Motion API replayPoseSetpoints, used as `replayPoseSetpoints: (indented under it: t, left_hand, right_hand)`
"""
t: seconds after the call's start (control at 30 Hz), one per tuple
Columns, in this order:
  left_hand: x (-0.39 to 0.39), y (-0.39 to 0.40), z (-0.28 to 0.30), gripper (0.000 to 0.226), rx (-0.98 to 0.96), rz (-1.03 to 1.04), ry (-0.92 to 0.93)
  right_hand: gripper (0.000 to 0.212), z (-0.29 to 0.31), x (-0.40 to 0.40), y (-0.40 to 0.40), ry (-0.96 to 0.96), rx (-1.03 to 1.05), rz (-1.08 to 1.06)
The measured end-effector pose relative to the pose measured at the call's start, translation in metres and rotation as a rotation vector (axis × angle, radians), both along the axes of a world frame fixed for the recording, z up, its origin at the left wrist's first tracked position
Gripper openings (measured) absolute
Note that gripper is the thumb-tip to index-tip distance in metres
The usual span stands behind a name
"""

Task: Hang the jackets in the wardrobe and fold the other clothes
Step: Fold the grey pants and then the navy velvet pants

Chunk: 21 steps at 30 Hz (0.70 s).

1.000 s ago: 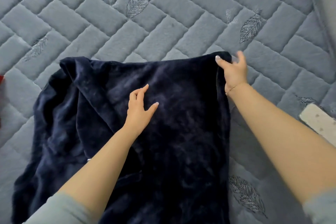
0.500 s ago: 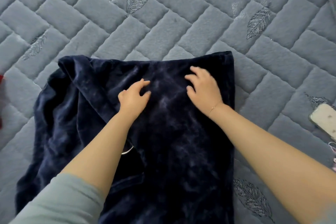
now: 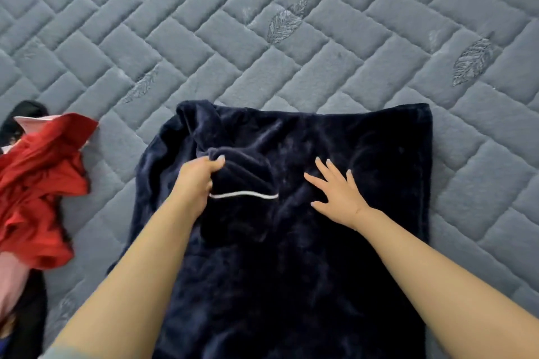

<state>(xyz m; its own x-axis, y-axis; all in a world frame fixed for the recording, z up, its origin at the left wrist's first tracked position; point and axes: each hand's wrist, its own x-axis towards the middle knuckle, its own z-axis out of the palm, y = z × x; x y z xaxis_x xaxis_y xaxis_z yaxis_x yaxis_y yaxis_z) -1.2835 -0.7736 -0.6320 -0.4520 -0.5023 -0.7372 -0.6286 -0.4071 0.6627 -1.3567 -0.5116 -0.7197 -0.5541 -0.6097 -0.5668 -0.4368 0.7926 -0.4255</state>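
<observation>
A dark navy plush garment (image 3: 350, 242) with thin white piping lies spread on the grey quilted bed cover (image 3: 262, 52). My left hand (image 3: 197, 181) grips a bunched fold of the garment's left part, with the piped cuff just to its right. My right hand (image 3: 335, 192) lies flat with spread fingers on the middle of the garment, pressing it down. The garment's top and right edges look straight, while its left side is rumpled.
A crumpled red garment (image 3: 38, 183) lies at the left edge of the bed, with pink fabric (image 3: 11, 280) and dark clothing (image 3: 26, 323) below it. Embroidered leaf patterns mark the cover.
My left hand has gone from resting on the fabric to gripping a fold with the piped cuff. My right hand moved from the top right corner to the garment's middle. The view shifted left, revealing the red garment.
</observation>
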Motion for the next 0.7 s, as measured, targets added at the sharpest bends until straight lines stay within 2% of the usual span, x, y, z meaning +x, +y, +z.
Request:
replayPoseSetpoints:
  t: [0.07, 0.13, 0.17, 0.23, 0.3, 0.37, 0.43, 0.5, 0.6, 0.7]
  left_hand:
    - [-0.059, -0.019, 0.046, 0.017, 0.229, 0.232, 0.362]
    - [-0.105, -0.039, 0.087, 0.013, 0.211, 0.245, 0.571]
    - [-0.117, -0.044, 0.103, 0.014, 0.185, 0.194, 0.597]
    - [-0.118, -0.048, 0.109, 0.035, 0.150, 0.097, 0.576]
    - [-0.088, -0.042, 0.093, 0.037, 0.042, -0.034, 0.496]
    - [-0.040, -0.036, 0.056, 0.036, -0.126, -0.119, 0.307]
    - [0.010, -0.041, 0.016, 0.036, -0.275, -0.088, 0.092]
    - [0.046, -0.057, -0.016, 0.035, -0.372, -0.008, -0.028]
    - [0.064, -0.090, -0.045, 0.036, -0.564, 0.040, -0.092]
    - [0.061, -0.130, -0.065, 0.043, -0.728, -0.027, -0.123]
  right_hand:
    - [0.061, 0.007, 0.002, 0.004, -0.049, -0.046, -0.073]
    - [0.059, 0.015, 0.007, 0.005, -0.103, -0.070, -0.154]
    - [0.059, 0.019, 0.011, 0.004, -0.128, -0.078, -0.193]
    - [0.057, 0.025, 0.021, 0.001, -0.145, -0.088, -0.241]
    - [0.056, 0.030, 0.031, -0.006, -0.125, -0.098, -0.250]
    - [0.055, 0.033, 0.044, -0.017, -0.116, -0.124, -0.237]
    - [0.055, 0.032, 0.058, -0.031, -0.104, -0.158, -0.188]
    - [0.055, 0.028, 0.071, -0.049, -0.066, -0.177, -0.103]
    - [0.058, 0.018, 0.083, -0.084, 0.020, -0.128, 0.038]
    - [0.070, 0.007, 0.093, -0.119, 0.053, -0.027, 0.096]
